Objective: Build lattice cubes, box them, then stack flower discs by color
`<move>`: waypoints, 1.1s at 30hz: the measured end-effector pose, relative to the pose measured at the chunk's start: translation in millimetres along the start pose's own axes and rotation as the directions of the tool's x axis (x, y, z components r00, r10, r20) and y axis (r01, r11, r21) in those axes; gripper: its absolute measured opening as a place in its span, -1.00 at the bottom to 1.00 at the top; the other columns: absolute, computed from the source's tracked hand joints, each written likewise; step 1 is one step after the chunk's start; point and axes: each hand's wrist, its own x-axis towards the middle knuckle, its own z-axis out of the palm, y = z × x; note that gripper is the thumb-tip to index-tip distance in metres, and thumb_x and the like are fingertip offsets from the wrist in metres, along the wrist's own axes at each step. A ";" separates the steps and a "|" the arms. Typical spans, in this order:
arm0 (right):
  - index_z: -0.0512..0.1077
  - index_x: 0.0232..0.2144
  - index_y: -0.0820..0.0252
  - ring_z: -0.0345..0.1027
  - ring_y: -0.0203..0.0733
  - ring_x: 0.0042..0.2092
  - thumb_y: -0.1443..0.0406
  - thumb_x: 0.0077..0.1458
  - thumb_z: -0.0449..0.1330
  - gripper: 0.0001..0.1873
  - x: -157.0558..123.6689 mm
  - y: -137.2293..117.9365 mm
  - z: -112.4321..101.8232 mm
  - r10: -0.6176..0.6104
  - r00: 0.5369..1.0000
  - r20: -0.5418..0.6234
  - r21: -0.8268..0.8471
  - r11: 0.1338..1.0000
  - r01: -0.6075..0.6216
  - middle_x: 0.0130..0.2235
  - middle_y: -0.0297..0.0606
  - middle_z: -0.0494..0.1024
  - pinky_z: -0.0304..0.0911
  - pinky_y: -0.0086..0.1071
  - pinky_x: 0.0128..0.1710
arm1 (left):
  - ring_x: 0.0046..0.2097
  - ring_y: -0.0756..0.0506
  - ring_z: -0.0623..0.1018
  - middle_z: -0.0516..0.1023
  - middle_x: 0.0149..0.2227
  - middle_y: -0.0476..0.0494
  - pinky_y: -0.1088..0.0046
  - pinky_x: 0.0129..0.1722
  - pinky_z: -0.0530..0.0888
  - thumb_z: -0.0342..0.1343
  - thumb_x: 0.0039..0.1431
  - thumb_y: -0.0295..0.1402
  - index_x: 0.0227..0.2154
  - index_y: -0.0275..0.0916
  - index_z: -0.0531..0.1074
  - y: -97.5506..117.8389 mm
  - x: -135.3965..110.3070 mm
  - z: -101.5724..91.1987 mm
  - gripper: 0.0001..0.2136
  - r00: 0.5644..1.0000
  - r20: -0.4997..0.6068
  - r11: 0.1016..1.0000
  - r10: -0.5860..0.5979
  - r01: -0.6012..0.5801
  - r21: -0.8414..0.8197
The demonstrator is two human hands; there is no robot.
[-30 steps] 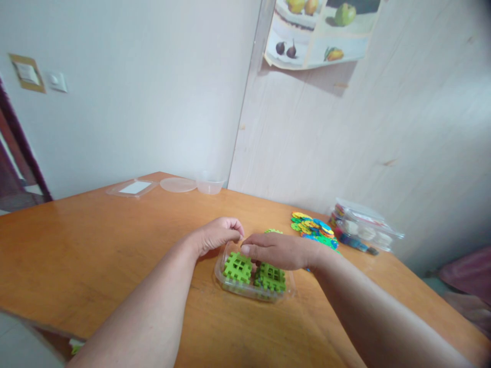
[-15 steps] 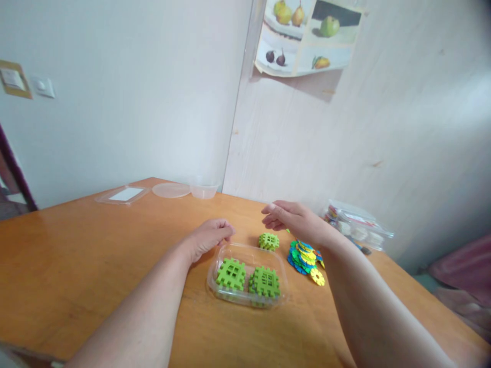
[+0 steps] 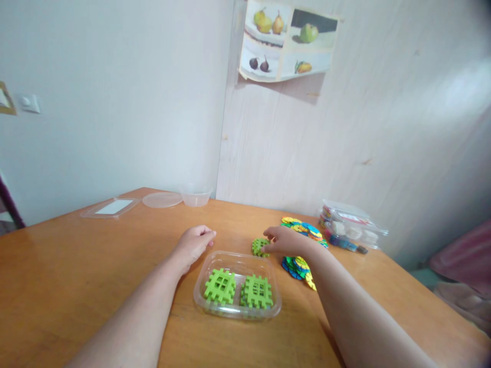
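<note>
A clear plastic container (image 3: 238, 313) stands in front of me with two stacks of green waffle blocks, a left stack (image 3: 220, 286) and a right stack (image 3: 257, 292). Behind its far right corner lies a smaller pile of green waffle blocks (image 3: 260, 246). My right hand (image 3: 284, 241) is at that pile, thumb and fingers closed around its right side. My left hand (image 3: 195, 244) rests curled on the table by the container's far left corner, with nothing visible in it.
Colourful flower discs lie in a near pile (image 3: 294, 268) and a far pile (image 3: 297, 225), partly behind my right arm. Clear packed boxes (image 3: 351, 225) stand at the right rear. Along the back left are a clear bowl (image 3: 195, 197), a round lid (image 3: 161, 200) and a rectangular lid (image 3: 132, 205).
My right hand has come down from above onto the small pile of green waffle blocks. My left hand stays curled beside the container. The camera view has shifted slightly.
</note>
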 end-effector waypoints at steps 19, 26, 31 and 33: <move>0.50 0.04 0.31 0.49 0.03 -0.07 0.09 0.05 0.26 -0.44 -4.5 -7.7 -8.5 0.045 0.993 -0.108 -0.005 0.999 -0.046 -0.04 -0.01 0.60 0.32 -0.29 -0.12 | -0.47 -0.02 0.40 0.52 -0.50 -0.04 0.45 -0.41 0.31 0.12 -0.01 -0.12 -0.50 -0.23 0.40 2.5 -5.3 -1.1 -0.75 0.999 0.042 0.997 -0.003 0.007 -0.080; 0.50 -0.01 0.30 0.47 -0.04 -0.19 0.04 0.09 0.21 -0.45 -7.6 -10.1 -15.1 -0.009 0.973 -0.230 0.062 0.998 0.024 -0.16 -0.06 0.62 0.26 -0.32 -0.28 | -0.47 -0.02 0.39 0.51 -0.50 -0.04 0.46 -0.42 0.31 0.13 0.00 -0.10 -0.50 -0.23 0.40 -0.9 -3.3 0.1 -0.73 0.999 0.050 0.995 0.015 -0.010 -0.097; 0.46 0.00 0.30 0.40 -0.18 -0.34 0.26 0.01 0.23 -0.53 4.6 -6.0 -2.3 0.017 0.953 -0.304 0.153 0.988 0.031 -0.33 -0.23 0.56 0.23 -0.37 -0.35 | -0.45 -0.03 0.42 0.52 -0.49 -0.05 0.45 -0.42 0.32 0.13 0.00 -0.11 -0.50 -0.23 0.40 -0.4 -3.7 -0.1 -0.74 0.999 0.053 0.995 0.011 -0.006 -0.098; 0.47 -0.06 0.25 0.38 -0.23 -0.37 0.30 0.02 0.20 -0.62 8.4 -7.2 1.0 0.027 0.943 -0.332 0.217 0.975 0.049 -0.38 -0.29 0.53 0.23 -0.39 -0.37 | -0.45 -0.04 0.43 0.52 -0.49 -0.06 0.45 -0.42 0.33 0.13 0.00 -0.11 -0.50 -0.23 0.40 -0.5 -3.5 0.3 -0.74 0.999 0.049 0.996 0.006 -0.001 -0.094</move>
